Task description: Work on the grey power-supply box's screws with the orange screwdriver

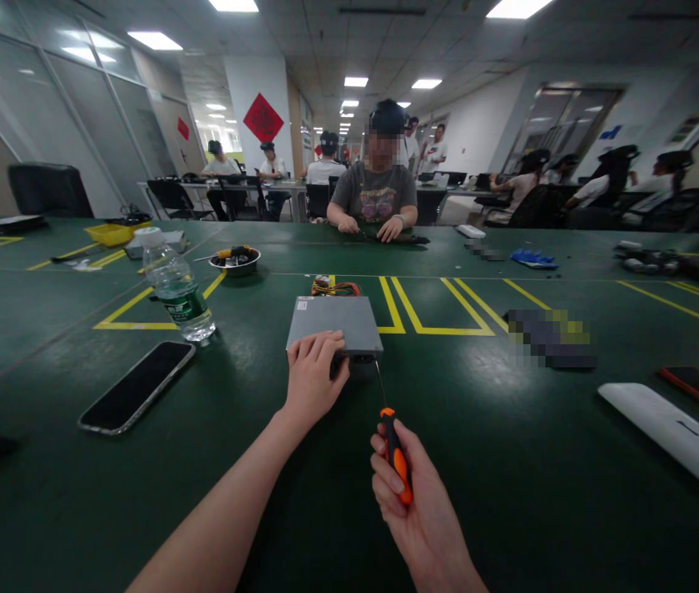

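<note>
Our right grip (416, 482): closed round one orange-and-black screwdriver (394, 449), tip at the near edge of one grey metal box (337, 319). Our left grip (314, 372): holding that box's near left part, fingers on top. Box flat on green counter (250, 543), coloured cables (344, 289) behind.

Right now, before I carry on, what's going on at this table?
The left hand rests over the near edge of a grey metal box. The right hand grips an orange and black screwdriver, its tip at the box's near right corner; whether it touches a screw is too small to tell. A phone and water bottle are to the left.
</note>
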`<action>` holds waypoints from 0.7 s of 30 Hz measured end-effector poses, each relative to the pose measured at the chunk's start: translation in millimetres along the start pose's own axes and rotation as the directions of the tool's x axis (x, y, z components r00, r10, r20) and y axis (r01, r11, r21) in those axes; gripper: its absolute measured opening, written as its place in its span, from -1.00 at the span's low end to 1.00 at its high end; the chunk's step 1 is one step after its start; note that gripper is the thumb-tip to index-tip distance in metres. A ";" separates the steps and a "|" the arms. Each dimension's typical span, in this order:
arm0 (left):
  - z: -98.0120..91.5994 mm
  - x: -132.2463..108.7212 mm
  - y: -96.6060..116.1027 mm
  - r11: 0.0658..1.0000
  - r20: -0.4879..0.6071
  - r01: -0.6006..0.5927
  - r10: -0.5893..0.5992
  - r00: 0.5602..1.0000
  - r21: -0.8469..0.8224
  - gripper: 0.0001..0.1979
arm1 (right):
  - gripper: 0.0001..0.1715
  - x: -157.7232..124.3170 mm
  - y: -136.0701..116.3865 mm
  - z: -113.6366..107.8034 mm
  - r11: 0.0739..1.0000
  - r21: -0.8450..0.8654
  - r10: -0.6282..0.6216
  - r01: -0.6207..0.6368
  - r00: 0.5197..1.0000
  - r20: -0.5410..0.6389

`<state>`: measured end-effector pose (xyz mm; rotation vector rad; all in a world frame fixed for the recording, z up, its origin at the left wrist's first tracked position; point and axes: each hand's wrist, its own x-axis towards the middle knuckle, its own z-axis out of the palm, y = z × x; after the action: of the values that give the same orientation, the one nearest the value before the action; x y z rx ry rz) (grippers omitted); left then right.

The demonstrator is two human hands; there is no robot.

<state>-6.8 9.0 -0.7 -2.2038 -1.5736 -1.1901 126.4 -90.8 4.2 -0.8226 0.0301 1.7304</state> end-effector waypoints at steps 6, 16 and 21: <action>-0.1 -0.3 -0.1 1.000 0.003 0.004 -0.004 1.000 -0.001 -0.82 | -0.85 -1.3 -2.4 -1.5 0.997 -0.040 -0.062 0.061 0.998 -0.028; 0.0 -0.4 -0.8 1.000 0.013 0.003 -0.003 1.000 -0.006 -0.82 | -0.87 -1.5 -9.2 -2.0 0.997 0.002 0.080 -0.080 0.996 0.035; -0.2 0.0 -1.5 1.000 0.009 -0.001 0.001 1.000 -0.009 -0.83 | -0.86 -2.9 -10.5 -4.7 0.999 -0.043 -0.006 0.005 1.000 -0.014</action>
<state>-8.2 9.5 -0.9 -2.2181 -1.5734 -1.1905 138.0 -91.7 6.3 -0.8657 0.0004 1.7253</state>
